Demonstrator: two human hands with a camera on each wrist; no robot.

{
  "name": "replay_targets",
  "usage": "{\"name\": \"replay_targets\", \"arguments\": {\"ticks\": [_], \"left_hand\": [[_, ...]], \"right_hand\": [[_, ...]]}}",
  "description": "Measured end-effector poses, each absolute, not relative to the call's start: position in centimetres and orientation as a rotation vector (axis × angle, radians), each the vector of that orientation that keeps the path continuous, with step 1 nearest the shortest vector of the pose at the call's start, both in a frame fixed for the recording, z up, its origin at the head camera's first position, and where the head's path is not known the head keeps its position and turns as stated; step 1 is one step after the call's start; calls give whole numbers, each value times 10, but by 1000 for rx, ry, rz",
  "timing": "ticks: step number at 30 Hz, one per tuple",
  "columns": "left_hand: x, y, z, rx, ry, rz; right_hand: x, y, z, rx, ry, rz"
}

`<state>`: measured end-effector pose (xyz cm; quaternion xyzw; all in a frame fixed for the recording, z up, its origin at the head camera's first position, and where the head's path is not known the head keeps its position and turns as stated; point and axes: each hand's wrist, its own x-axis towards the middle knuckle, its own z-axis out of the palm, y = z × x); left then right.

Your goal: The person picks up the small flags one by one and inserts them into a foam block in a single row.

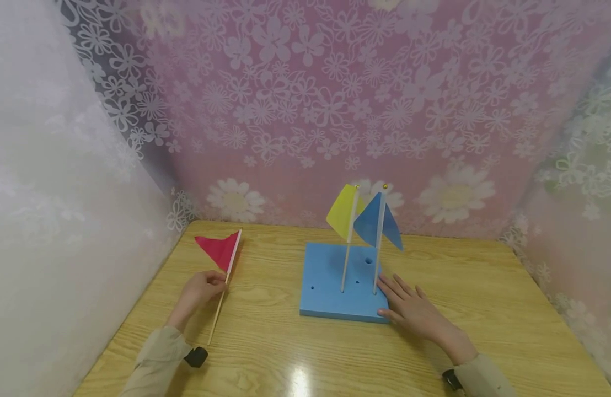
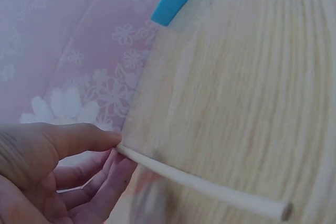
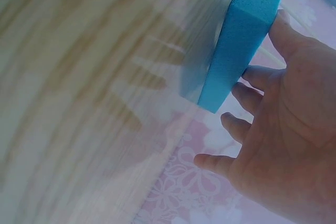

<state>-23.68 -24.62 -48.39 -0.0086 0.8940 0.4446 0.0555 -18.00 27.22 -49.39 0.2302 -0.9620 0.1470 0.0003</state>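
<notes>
Pinching the thin stick of the red flag (image 1: 220,251) at lower left of the head view, the left hand (image 1: 200,289) grips it between thumb and fingers while it lies on the wooden table (image 1: 484,309). The right hand (image 1: 413,310), fingers relaxed and flat, steadies the right edge of the blue foam base (image 1: 325,286) at centre, where the yellow flag (image 1: 343,210) and blue flag (image 1: 376,223) stand upright. A firm hold near mid-stick would likely keep the flag from swinging; the base should stay braced.

No text, label, brand, number or sign can be read anywhere; the flags, the foam block and the floral backdrop carry no lettering.
</notes>
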Motion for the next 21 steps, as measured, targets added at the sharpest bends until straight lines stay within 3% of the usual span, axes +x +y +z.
{"name": "replay_targets", "arguments": {"ticks": [8, 21], "left_hand": [[-247, -222, -473, 8, 2606, 1643], [-264, -163, -460, 96, 2644, 1889]], "right_hand": [[-182, 277, -508, 744, -2959, 458], [-173, 268, -489, 709, -3014, 445]]}}
